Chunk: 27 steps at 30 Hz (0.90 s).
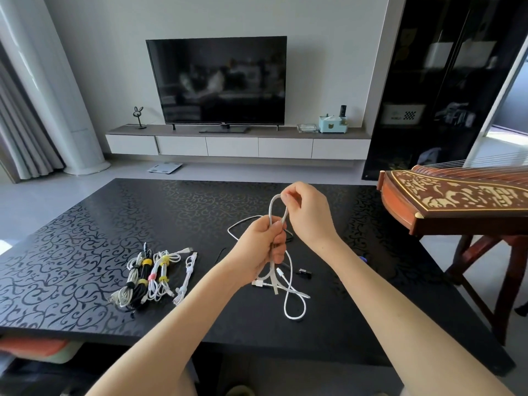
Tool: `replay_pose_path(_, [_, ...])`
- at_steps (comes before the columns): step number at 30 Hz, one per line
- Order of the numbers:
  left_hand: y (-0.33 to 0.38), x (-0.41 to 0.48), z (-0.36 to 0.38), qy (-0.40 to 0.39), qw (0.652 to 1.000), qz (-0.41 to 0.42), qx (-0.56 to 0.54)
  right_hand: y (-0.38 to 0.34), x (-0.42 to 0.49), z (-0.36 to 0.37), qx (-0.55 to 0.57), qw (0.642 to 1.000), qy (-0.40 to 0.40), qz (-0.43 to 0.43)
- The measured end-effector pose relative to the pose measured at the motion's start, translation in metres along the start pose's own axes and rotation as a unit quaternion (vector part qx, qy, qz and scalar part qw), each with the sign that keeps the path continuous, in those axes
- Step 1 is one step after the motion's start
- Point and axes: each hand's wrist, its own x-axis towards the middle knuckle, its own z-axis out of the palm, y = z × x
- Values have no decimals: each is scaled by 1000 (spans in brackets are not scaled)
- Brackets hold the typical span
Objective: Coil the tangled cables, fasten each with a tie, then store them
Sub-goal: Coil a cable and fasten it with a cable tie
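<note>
Two grips on the white cable (271, 208), held just over the table (71, 230): gathered loops clenched in the left hand (264, 244), loop top pinched in the right hand (307, 210) fingers. Match each new loop to the last, draw trailing slack in untwisted, then tie like the finished bundles (145, 277) nearby.

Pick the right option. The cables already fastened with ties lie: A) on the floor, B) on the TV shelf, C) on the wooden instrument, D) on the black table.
D: the tied cables lie on the black table, left of the white cable.
</note>
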Motion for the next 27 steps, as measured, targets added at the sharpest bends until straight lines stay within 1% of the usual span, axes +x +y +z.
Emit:
replay_pose_path(2, [1, 1, 8, 39, 999, 10, -16, 1, -3, 3, 22, 999, 30, 20])
replay_pose_path(3, [2, 1, 12, 59, 998, 19, -32, 3, -7, 5, 62, 996, 35, 52])
replay_pose_path(4, [5, 3, 13, 81, 995, 30, -51, 3, -12, 6, 127, 987, 22, 95])
replay_pose_path(6, [13, 8, 13, 124, 987, 49, -91, 6, -28, 11, 275, 943, -58, 179])
replay_pose_path(7, [17, 11, 12, 135, 983, 56, -110, 10, -38, 13, 322, 917, -112, 206])
replay_pose_path(8, [22, 14, 11, 140, 980, 62, -130, 14, -49, 15, 349, 895, -168, 221])
replay_pose_path(9, [27, 16, 10, 139, 977, 66, -149, 20, -59, 17, 360, 880, -217, 221])
replay_pose_path(10, [32, 18, 8, 138, 974, 68, -167, 26, -70, 20, 357, 874, -255, 209])
replay_pose_path(11, [37, 20, 5, 138, 971, 69, -184, 33, -79, 22, 339, 878, -278, 191])
replay_pose_path(12, [42, 22, 2, 139, 967, 71, -201, 42, -88, 22, 307, 890, -285, 178])
replay_pose_path(13, [49, 24, -2, 142, 963, 76, -215, 51, -95, 23, 272, 905, -277, 173])
replay_pose_path(15, [68, 27, -11, 152, 959, 95, -218, 69, -103, 21, 220, 928, -228, 193])
replay_pose_path(16, [78, 29, -15, 164, 962, 111, -188, 77, -105, 18, 216, 932, -197, 213])
replay_pose_path(17, [89, 31, -19, 181, 966, 135, -127, 83, -106, 13, 226, 931, -167, 233])
replay_pose_path(18, [97, 32, -21, 205, 964, 164, -40, 86, -105, 6, 244, 928, -142, 245])
replay_pose_path(19, [102, 33, -22, 233, 951, 195, 65, 86, -104, -1, 262, 925, -124, 244])
replay_pose_path(20, [105, 34, -22, 260, 922, 224, 179, 83, -102, -10, 268, 929, -110, 229])
replay_pose_path(21, [104, 34, -21, 276, 881, 250, 292, 77, -99, -18, 258, 940, -101, 198])
replay_pose_path(22, [100, 33, -19, 270, 839, 265, 391, 70, -95, -25, 232, 956, -96, 155])
replay_pose_path(23, [93, 32, -15, 247, 810, 259, 465, 62, -90, -31, 194, 971, -94, 106])
replay_pose_path(24, [85, 31, -11, 215, 800, 235, 508, 55, -85, -35, 150, 982, -98, 62])
replay_pose_path(25, [77, 32, -8, 178, 811, 196, 521, 48, -77, -38, 106, 988, -105, 26])
replay_pose_path(26, [69, 33, -4, 137, 846, 145, 495, 42, -69, -40, 73, 991, -112, 3])
replay_pose_path(27, [62, 32, -1, 94, 898, 90, 421, 35, -59, -41, 59, 991, -117, -8])
